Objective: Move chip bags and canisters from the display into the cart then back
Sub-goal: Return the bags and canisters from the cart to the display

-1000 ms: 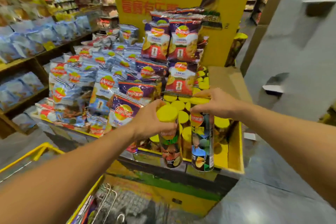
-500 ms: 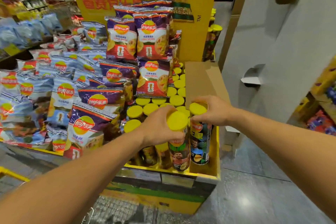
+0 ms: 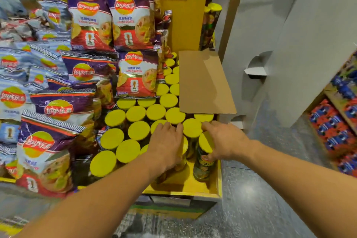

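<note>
Two chip canisters with yellow lids stand in the front right corner of the yellow display tray point(image 3: 218, 181). My left hand point(image 3: 166, 147) lies over the top of the left canister point(image 3: 180, 162) and grips it, hiding most of the lid. My right hand point(image 3: 227, 142) holds the right canister point(image 3: 203, 166) at its lid, thumb on the side. Several more yellow-lidded canisters point(image 3: 136, 113) fill the tray behind and to the left. Purple chip bags point(image 3: 90, 23) are stacked upright at the back, and others point(image 3: 46, 152) lie at the left.
A brown cardboard flap point(image 3: 202, 83) covers the tray's right rear. Blue chip bags point(image 3: 13, 100) pile up at the far left. A white cardboard stand point(image 3: 289, 44) rises on the right, with a shelf of red and blue packs point(image 3: 332, 129) beyond it. Grey floor surrounds the display.
Both hands have lowered their canisters from above the tray's front edge down into its front right corner. The view has moved closer to the display, and the cart has left view.
</note>
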